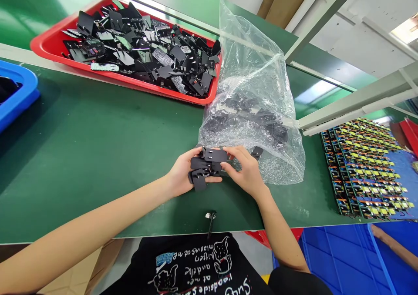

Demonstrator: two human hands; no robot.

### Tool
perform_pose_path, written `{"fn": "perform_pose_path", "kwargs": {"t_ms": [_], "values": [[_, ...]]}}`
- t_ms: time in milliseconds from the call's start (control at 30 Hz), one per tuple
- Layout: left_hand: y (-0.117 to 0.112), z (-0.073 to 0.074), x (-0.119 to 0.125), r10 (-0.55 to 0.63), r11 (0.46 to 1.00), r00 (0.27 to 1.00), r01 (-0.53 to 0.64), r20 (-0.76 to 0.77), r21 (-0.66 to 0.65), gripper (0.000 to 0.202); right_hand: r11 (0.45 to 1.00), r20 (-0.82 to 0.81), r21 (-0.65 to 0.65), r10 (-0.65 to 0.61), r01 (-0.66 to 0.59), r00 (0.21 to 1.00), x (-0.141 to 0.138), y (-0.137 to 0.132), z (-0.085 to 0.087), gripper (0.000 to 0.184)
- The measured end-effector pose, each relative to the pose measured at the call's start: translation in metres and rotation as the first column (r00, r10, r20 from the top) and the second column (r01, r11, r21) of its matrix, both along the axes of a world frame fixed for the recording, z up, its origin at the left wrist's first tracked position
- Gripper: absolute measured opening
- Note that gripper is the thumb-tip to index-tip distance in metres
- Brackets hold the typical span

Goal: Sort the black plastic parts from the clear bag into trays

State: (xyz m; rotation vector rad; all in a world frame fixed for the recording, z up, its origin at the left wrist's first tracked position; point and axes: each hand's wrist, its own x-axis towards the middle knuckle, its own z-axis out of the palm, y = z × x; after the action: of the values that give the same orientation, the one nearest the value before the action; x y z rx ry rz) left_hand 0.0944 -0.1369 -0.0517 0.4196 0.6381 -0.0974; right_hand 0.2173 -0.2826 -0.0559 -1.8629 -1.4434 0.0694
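Observation:
Several flat black plastic parts [200,163] with small metal prongs lie stacked in my left hand [179,175], whose fingers curl under and around them. My right hand [243,169] pinches the right end of the top black part [215,155] between thumb and fingers. Just beyond the right hand, a clear plastic bag [251,75] lies with its mouth toward me and more black parts [251,114] inside. A single black part [257,152] sits at the bag's mouth. Near the table's front edge lies a small black piece [211,221] with a white end.
A red tray [130,81] heaped with black parts stands at the back left. A blue bin [28,86] is at the far left. Rows of circuit boards [362,169] stand on the right. Another person's arm [396,247] shows beside blue crates [339,260] at lower right.

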Motion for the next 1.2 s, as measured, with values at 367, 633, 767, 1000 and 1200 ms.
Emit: {"fn": "perform_pose_path", "kwargs": {"t_ms": [367,633,767,1000,1200], "values": [[-0.0003,-0.0018,-0.0007,0.008,1.000,1.000,-0.008,0.030,-0.023,0.030,1.000,-0.011,-0.008,-0.004,0.004,1.000,-0.0007,-0.0014,-0.0014,0.027],[-0.0006,-0.0020,-0.0014,0.009,1.000,0.999,-0.008,0.034,-0.014,0.032,1.000,-0.001,-0.007,0.001,-0.001,1.000,-0.0010,-0.0007,-0.0013,0.028],[-0.0005,-0.0020,-0.0013,0.011,1.000,0.999,-0.011,0.038,-0.016,0.032,1.000,0.007,-0.016,-0.004,0.004,1.000,-0.0009,-0.0009,-0.0015,0.028],[-0.0006,0.0005,-0.0009,0.010,1.000,1.000,-0.010,0.026,-0.005,0.032,1.000,-0.002,-0.023,-0.005,0.005,1.000,-0.0008,-0.0015,-0.0018,0.028],[-0.0002,0.0002,-0.0015,0.003,1.000,0.999,-0.002,0.039,-0.010,0.034,0.999,0.008,-0.043,-0.006,0.007,1.000,-0.0010,-0.0015,-0.0017,0.027]]}}
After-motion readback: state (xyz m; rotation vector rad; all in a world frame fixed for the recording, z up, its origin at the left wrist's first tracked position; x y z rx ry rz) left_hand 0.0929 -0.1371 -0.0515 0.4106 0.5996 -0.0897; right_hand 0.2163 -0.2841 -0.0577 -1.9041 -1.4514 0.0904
